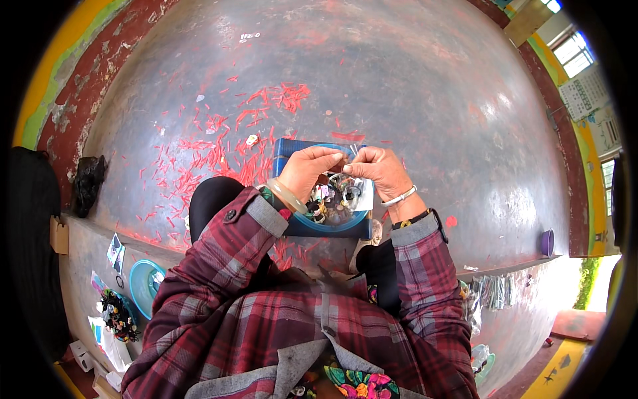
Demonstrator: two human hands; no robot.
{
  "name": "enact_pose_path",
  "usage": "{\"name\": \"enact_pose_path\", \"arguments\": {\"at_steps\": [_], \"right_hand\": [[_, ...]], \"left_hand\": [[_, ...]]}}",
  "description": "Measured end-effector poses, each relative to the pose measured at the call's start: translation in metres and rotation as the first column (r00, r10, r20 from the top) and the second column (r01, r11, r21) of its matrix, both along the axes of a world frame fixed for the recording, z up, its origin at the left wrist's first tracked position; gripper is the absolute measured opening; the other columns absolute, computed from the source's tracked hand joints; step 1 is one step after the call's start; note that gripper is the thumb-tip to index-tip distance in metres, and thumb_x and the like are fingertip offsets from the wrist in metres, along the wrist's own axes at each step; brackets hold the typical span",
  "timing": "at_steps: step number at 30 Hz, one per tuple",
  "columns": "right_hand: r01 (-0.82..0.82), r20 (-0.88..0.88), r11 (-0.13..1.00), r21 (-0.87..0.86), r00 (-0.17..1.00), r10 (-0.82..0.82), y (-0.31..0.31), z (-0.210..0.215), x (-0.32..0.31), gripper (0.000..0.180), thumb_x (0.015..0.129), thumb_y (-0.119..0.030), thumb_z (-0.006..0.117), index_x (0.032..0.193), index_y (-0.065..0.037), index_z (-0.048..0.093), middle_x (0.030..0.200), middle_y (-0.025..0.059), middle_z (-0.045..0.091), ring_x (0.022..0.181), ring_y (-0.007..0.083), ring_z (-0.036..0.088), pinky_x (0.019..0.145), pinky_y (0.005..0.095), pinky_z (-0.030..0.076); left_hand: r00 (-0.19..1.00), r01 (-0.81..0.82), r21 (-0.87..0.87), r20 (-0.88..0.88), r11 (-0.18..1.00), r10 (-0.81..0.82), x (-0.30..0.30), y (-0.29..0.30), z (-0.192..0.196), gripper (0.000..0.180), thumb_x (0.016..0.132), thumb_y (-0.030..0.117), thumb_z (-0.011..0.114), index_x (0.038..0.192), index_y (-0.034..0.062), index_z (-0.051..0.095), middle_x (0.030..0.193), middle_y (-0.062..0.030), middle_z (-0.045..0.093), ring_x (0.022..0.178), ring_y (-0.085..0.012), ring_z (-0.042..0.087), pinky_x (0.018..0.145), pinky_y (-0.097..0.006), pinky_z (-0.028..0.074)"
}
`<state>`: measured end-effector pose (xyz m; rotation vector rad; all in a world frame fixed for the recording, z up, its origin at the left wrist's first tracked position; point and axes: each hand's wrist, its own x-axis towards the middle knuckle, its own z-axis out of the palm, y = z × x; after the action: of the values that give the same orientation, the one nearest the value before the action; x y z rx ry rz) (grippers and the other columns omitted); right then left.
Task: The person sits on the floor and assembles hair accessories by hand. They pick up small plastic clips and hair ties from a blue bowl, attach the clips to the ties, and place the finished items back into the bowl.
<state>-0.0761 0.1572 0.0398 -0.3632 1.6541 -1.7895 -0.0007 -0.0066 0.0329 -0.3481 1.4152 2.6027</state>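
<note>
My left hand (307, 170) and my right hand (379, 171) meet above a blue bowl (306, 225) that rests on my lap on a blue box (282, 151). The fingertips of both hands pinch a small clear packet (353, 154) between them. Inside the bowl lie several small dark and pale trinkets (332, 199). A white card (364, 198) sits under my right hand at the bowl's rim. My sleeves are red plaid; a pale bangle is on my left wrist and a silver bracelet on my right.
Red paper strips (219, 146) litter the grey concrete floor ahead. At lower left stand a light blue bowl (143, 282), a pile of dark trinkets (118, 318) and cards. A black bag (88, 181) lies at left. A purple cup (547, 242) sits at right.
</note>
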Motion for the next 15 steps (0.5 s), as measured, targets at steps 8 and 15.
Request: {"name": "enact_pose_path", "arguments": {"at_steps": [8, 15], "right_hand": [[-0.036, -0.003, 0.998, -0.054, 0.999, 0.036, 0.0, -0.005, -0.002, 0.016, 0.067, -0.01, 0.075, 0.068, -0.004, 0.06, 0.065, 0.0, 0.06, 0.059, 0.0067, 0.052, 0.054, 0.021, 0.039], [-0.053, 0.048, 0.997, -0.061, 0.997, 0.056, -0.001, -0.004, -0.002, 0.013, 0.071, -0.01, 0.072, 0.073, -0.003, 0.062, 0.068, 0.0012, 0.061, 0.059, 0.007, 0.054, 0.054, 0.02, 0.041]], "left_hand": [[0.999, -0.035, -0.007, 0.001, 0.999, 0.036, -0.001, -0.001, -0.003, 0.01, 0.084, 0.011, 0.057, 0.088, 0.0029, 0.062, 0.079, -0.0031, 0.062, 0.068, -0.0084, 0.056, 0.059, -0.02, 0.042], [0.991, -0.13, -0.055, -0.015, 0.99, 0.13, 0.0, 0.0, -0.001, 0.008, 0.082, 0.01, 0.06, 0.084, 0.0027, 0.061, 0.075, -0.0031, 0.062, 0.062, -0.0074, 0.052, 0.058, -0.02, 0.04]]}}
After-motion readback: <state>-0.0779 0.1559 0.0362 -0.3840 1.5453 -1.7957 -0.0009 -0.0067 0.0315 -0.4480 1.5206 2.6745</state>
